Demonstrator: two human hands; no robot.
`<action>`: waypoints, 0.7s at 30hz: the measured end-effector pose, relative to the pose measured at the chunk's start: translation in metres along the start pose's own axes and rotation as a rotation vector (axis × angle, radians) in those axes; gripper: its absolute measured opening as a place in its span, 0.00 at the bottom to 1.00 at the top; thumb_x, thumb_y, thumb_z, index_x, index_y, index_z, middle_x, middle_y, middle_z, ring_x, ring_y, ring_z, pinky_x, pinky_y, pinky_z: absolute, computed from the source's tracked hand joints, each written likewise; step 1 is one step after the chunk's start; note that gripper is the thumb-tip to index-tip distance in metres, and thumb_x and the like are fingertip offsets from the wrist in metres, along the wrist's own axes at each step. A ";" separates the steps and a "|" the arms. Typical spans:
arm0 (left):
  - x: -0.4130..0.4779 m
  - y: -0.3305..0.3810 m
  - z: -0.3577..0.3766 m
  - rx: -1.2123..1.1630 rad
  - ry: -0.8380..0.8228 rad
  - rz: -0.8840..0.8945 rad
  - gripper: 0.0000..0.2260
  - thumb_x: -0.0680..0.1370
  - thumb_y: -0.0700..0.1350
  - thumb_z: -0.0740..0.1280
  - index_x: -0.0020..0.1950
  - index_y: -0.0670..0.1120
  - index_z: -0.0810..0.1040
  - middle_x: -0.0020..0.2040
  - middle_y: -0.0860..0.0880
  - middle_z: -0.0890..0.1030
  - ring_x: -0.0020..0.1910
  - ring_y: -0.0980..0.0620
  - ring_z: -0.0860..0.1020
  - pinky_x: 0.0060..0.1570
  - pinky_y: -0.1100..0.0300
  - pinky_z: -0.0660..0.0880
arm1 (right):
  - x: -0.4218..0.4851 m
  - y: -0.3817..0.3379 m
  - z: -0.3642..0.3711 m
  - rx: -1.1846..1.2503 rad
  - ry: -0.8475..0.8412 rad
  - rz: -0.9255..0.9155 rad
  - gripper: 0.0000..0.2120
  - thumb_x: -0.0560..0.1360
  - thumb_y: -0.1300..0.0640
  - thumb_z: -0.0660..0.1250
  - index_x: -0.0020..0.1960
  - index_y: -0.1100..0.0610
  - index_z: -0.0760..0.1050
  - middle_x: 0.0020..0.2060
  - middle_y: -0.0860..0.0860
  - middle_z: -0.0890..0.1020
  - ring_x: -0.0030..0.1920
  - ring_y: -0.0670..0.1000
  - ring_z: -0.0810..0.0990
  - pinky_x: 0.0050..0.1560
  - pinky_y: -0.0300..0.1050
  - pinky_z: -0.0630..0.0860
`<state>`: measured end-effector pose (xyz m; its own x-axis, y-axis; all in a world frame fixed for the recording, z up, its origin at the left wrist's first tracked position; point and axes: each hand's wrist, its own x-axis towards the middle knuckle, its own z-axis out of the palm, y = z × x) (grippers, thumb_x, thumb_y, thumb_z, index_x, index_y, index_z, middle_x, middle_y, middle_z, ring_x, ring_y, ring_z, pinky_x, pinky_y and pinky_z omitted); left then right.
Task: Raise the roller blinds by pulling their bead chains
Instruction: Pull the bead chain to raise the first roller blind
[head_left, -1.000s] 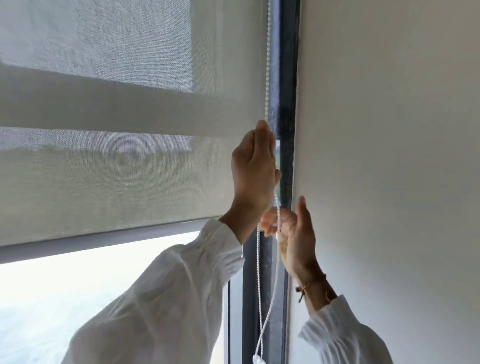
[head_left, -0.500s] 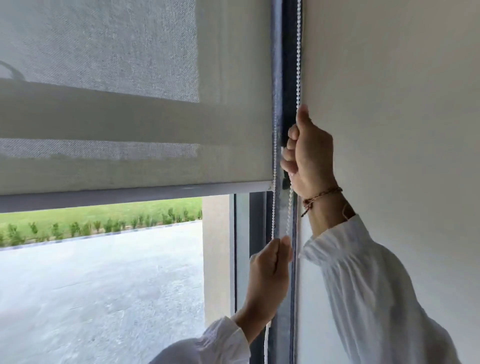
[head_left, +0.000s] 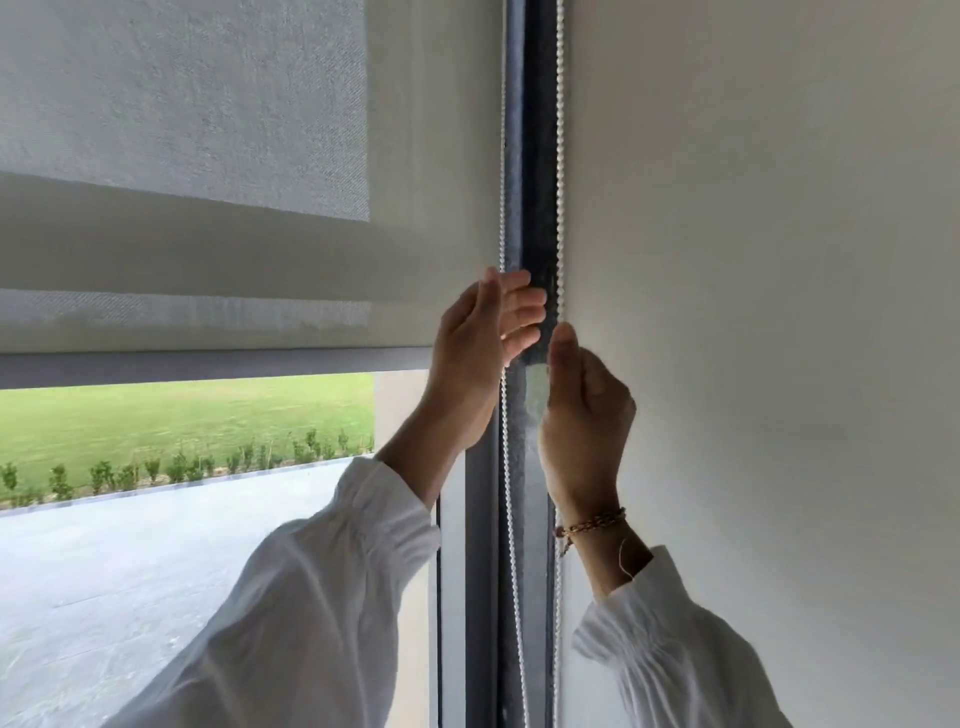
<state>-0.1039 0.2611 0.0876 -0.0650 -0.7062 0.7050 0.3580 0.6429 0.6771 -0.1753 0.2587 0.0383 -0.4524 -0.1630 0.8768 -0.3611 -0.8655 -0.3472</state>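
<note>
Blind part raised, mid-frame; I judge more pulls left. Right hand pinches chain; left hand spread.

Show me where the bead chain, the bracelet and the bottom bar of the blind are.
bead chain (head_left: 559, 156): head view, right strand above the right hand.
bracelet (head_left: 592, 522): head view, braided band on the right wrist.
bottom bar (head_left: 208, 366): head view, middle of the grey bar.
</note>
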 end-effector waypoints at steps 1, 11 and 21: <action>0.002 0.007 0.007 -0.024 -0.029 -0.002 0.16 0.82 0.48 0.50 0.52 0.43 0.75 0.46 0.47 0.80 0.48 0.51 0.79 0.50 0.60 0.76 | -0.009 0.002 -0.002 -0.021 -0.001 -0.002 0.22 0.76 0.54 0.59 0.27 0.42 0.55 0.19 0.43 0.69 0.20 0.45 0.61 0.23 0.32 0.54; 0.007 0.035 0.040 -0.148 0.066 -0.059 0.18 0.80 0.49 0.57 0.31 0.47 0.68 0.16 0.55 0.62 0.16 0.60 0.56 0.14 0.68 0.52 | -0.060 0.006 -0.024 0.038 -0.076 0.109 0.21 0.75 0.48 0.57 0.25 0.44 0.55 0.18 0.46 0.62 0.22 0.44 0.56 0.26 0.33 0.52; 0.003 0.027 0.024 -0.098 0.143 0.222 0.19 0.81 0.46 0.56 0.29 0.46 0.65 0.18 0.55 0.60 0.16 0.59 0.55 0.17 0.70 0.53 | -0.018 0.031 -0.022 0.420 -0.180 0.849 0.25 0.77 0.41 0.52 0.35 0.57 0.76 0.25 0.47 0.80 0.30 0.46 0.79 0.38 0.43 0.77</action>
<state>-0.1170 0.2841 0.1133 0.1551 -0.5903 0.7921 0.4373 0.7600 0.4808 -0.1966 0.2457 0.0047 -0.2835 -0.8527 0.4388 0.3659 -0.5191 -0.7724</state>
